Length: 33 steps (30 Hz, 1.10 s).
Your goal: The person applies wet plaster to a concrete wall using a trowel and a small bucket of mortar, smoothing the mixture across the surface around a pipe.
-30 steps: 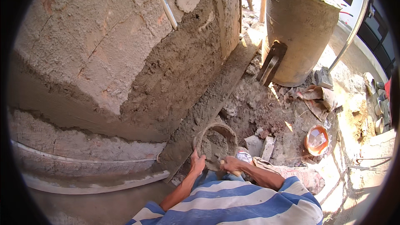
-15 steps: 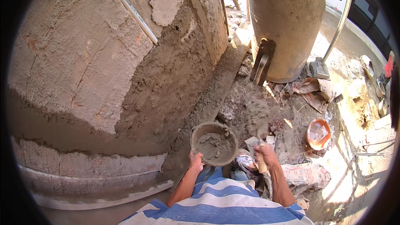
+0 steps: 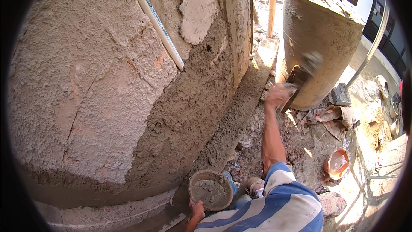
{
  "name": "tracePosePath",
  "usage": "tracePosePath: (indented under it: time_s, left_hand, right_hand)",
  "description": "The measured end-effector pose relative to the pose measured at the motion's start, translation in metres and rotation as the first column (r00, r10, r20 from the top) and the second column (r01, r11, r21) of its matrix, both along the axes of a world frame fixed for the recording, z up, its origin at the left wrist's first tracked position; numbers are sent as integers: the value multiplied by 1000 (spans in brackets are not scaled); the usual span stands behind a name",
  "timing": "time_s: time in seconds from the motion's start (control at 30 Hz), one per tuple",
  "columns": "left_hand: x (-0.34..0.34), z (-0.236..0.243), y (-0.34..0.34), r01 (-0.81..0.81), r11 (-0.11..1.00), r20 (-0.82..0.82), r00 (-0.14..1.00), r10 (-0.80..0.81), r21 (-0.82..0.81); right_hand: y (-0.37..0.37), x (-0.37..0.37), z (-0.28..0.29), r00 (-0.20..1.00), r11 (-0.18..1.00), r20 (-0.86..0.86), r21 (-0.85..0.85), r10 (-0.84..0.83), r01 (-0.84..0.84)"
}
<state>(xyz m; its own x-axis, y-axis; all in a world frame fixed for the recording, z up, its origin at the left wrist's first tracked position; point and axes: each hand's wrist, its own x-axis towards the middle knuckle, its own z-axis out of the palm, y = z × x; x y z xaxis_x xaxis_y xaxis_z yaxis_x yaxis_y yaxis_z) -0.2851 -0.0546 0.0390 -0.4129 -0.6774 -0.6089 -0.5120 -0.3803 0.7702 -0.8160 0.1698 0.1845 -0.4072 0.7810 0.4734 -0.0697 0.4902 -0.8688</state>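
My left hand (image 3: 197, 209) grips the rim of a bucket (image 3: 192, 194) low in the view, close to my body. Grey wet mortar (image 3: 210, 191) lies inside it. My right arm is stretched forward, and my right hand (image 3: 279, 96) is closed on a trowel (image 3: 312, 62), whose blade is smeared by motion in front of the drum. How much mortar is on the blade I cannot tell. Left of the arm is a wall (image 3: 184, 103), partly coated in rough dark mortar and partly in lighter, cracked plaster. A dark float (image 3: 296, 83) leans against the drum, partly behind my hand.
A tall mortar-stained drum (image 3: 322, 38) stands at the far right, with a grey block (image 3: 341, 94) and crumpled sacks (image 3: 334, 116) by its foot. An orange bowl (image 3: 337, 164) sits on the rubble floor. A white pipe (image 3: 159, 23) runs down the wall at upper left.
My right hand has swung forward and up with the trowel, from beside the bucket to near the drum. The bucket stays in my left hand, lower in view. My view has shifted toward the wall.
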Motion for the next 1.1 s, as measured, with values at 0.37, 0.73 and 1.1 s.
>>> tracePosePath:
  time_s: [0.37, 0.73, 1.1]
  left_hand:
    - [-41, 51, -21, 319, 937, 227, 932, -283, -141]
    - [-45, -5, -34, 147, 962, 39, 986, -160, 230]
    - [-49, 2, -13, 92, 986, -69, 994, -83, 142]
  right_hand:
    - [-135, 125, 30, 225, -106, -211, -909, 951, -403]
    - [-123, -107, -15, 253, -519, -578, -813, 776, -264]
    - [-120, -83, 149, 15, -488, -600, -665, 800, -566]
